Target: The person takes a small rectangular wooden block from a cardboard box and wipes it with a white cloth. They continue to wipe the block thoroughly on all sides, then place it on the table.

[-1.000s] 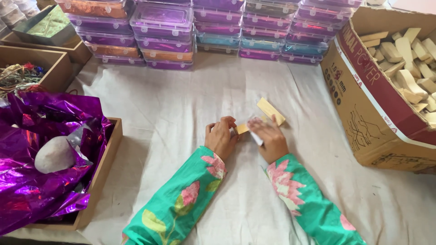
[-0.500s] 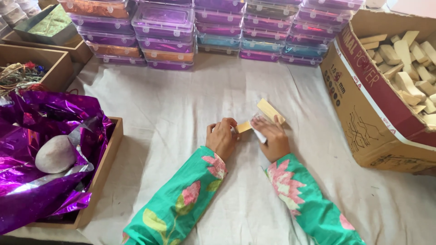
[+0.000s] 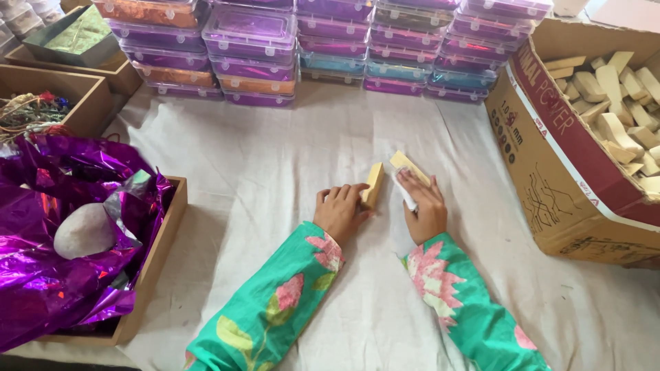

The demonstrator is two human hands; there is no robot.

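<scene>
My left hand (image 3: pixel 339 212) rests on the white cloth and grips a small tan wooden block (image 3: pixel 373 185) that stands on its edge. Just to its right, my right hand (image 3: pixel 424 209) lies palm down over a second tan block (image 3: pixel 407 165) and a white piece (image 3: pixel 404 192) beneath the fingers. The two blocks are a little apart, angled towards each other. Both arms wear green sleeves with pink flowers.
A large cardboard box (image 3: pixel 550 161) full of several tan blocks stands at the right. Stacks of clear lidded plastic boxes (image 3: pixel 251 51) line the back. A wooden tray (image 3: pixel 155 268) at the left holds purple foil (image 3: pixel 48 227) and a grey stone (image 3: pixel 84 230).
My left hand has stood its block up on edge and drawn it slightly away from the right-hand block. My right hand has barely moved.
</scene>
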